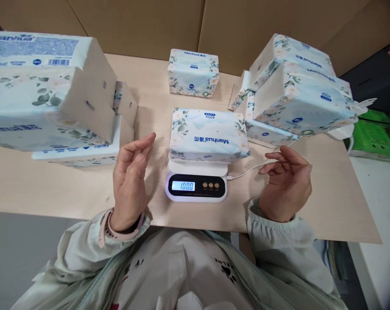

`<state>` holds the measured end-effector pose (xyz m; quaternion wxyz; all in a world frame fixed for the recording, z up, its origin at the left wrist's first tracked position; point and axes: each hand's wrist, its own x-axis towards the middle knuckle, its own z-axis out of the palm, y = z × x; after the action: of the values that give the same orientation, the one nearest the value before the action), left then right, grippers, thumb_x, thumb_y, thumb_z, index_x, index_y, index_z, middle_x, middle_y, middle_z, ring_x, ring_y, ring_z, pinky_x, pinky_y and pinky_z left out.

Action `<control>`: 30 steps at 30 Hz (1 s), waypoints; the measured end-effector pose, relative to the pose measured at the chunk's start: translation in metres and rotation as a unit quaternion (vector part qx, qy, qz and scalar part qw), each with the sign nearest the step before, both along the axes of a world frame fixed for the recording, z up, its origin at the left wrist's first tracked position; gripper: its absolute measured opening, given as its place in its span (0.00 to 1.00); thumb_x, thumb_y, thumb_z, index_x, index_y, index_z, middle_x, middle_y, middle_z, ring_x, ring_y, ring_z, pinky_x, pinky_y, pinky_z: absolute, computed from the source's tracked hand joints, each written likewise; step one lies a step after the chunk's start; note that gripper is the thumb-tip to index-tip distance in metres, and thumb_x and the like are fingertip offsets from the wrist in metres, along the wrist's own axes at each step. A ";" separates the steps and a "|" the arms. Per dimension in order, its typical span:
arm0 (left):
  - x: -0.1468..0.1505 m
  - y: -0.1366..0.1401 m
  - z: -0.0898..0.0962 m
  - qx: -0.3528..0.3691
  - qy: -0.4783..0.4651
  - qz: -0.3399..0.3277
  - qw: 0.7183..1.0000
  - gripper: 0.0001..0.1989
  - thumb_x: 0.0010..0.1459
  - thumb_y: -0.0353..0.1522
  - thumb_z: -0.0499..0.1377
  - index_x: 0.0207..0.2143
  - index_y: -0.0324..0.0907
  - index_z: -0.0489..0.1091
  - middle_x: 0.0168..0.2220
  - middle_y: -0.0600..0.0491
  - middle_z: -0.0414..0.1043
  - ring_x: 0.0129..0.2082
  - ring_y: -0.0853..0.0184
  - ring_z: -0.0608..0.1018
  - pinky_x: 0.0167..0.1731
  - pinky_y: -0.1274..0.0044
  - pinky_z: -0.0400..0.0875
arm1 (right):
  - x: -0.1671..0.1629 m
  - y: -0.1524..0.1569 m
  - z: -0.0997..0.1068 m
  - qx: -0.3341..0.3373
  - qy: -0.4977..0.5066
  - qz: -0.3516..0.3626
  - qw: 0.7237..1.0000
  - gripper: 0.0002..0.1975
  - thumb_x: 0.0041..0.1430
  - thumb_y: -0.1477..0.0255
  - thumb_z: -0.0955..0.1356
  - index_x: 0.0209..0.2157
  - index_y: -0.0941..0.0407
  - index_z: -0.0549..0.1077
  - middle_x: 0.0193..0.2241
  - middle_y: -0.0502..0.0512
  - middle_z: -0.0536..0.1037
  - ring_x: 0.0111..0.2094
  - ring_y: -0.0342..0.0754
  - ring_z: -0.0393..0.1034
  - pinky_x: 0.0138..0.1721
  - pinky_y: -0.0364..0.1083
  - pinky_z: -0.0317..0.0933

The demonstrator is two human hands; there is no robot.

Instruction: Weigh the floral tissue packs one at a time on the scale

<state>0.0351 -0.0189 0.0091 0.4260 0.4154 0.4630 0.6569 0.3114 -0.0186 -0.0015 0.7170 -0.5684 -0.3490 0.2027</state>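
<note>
A pack of tissues [209, 133] with a floral print lies on the white digital scale [197, 199], its lettering upside down to me. The scale's lit display [183, 186] reads 100.0. My left hand [132, 181] is raised to the left of the scale, fingers extended, touching nothing. On the other side my right hand [287, 185] hovers with loosely curled fingers apart, also holding nothing. A white cable [249, 171] runs from the scale's right side toward the back of my right hand.
Stacked tissue packs [49, 103] stand at the left and more packs [304, 94] are piled at the right. One pack [193, 74] sits behind the scale. Cardboard [143, 26] walls the table's back edge. A green basket [375, 137] is at far right.
</note>
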 end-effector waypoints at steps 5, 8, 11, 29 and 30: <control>0.001 0.000 0.000 0.007 -0.016 -0.007 1.000 0.09 0.69 0.42 0.69 0.47 0.51 0.83 0.58 0.52 0.84 0.68 0.55 0.79 0.78 0.57 0.66 | -0.002 -0.001 0.001 -0.005 0.001 0.005 1.000 0.21 0.68 0.51 0.66 0.41 0.51 0.83 0.35 0.54 0.83 0.24 0.47 0.69 0.28 0.49 0.61; 0.001 -0.001 0.000 0.001 -0.007 -0.011 1.000 0.08 0.70 0.42 0.68 0.48 0.51 0.83 0.58 0.52 0.83 0.69 0.55 0.78 0.78 0.57 0.65 | -0.003 -0.001 0.002 0.001 0.018 0.003 1.000 0.21 0.68 0.52 0.66 0.41 0.54 0.84 0.35 0.55 0.83 0.24 0.46 0.69 0.28 0.50 0.60; 0.001 -0.001 0.000 -0.001 0.000 -0.008 1.000 0.09 0.70 0.42 0.67 0.47 0.51 0.83 0.58 0.53 0.84 0.68 0.56 0.79 0.77 0.59 0.67 | -0.004 -0.001 0.002 -0.003 0.023 -0.001 1.000 0.22 0.68 0.52 0.67 0.41 0.55 0.84 0.34 0.55 0.84 0.23 0.45 0.69 0.29 0.50 0.60; 0.000 -0.001 -0.002 -0.009 0.003 -0.010 1.000 0.11 0.71 0.43 0.67 0.48 0.47 0.81 0.59 0.48 0.82 0.69 0.54 0.78 0.79 0.56 0.64 | -0.006 -0.002 0.004 -0.012 0.019 -0.004 1.000 0.23 0.67 0.51 0.66 0.39 0.55 0.83 0.34 0.55 0.83 0.24 0.45 0.68 0.30 0.51 0.60; 0.000 -0.001 -0.002 -0.008 0.003 -0.011 1.000 0.11 0.71 0.43 0.66 0.48 0.48 0.81 0.59 0.49 0.82 0.69 0.54 0.78 0.79 0.55 0.64 | -0.006 -0.002 0.004 -0.012 0.018 -0.003 1.000 0.24 0.67 0.51 0.66 0.39 0.56 0.83 0.34 0.56 0.83 0.24 0.46 0.68 0.30 0.51 0.60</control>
<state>0.0352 -0.0195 0.0070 0.4350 0.4190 0.4651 0.6472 0.3053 -0.0205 0.0026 0.7172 -0.5740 -0.3319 0.2144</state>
